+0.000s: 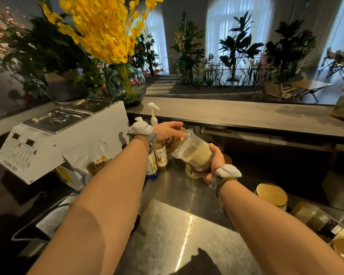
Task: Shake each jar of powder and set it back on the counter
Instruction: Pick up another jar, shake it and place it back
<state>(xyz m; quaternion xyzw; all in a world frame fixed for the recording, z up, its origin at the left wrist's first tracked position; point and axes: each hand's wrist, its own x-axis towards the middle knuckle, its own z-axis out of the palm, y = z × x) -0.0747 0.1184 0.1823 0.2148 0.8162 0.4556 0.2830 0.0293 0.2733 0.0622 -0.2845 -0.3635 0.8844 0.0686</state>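
there is one view only, from a wide-angle camera worn on the person's head. it looks forward and down along both forearms, which run in from the bottom edge to the hands near the middle. the steel worktop [179, 225] lies close below the lens and fills the lower frame. the upper half reaches over a raised ledge [236, 114] into a room of plants and curtained windows, bowed by the lens.

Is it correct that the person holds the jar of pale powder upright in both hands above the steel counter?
Not quite. The head view shows the jar tipped nearly on its side, not upright: the left hand grips its gold lid end and the right hand its base. Both hands do hold it above the steel counter.
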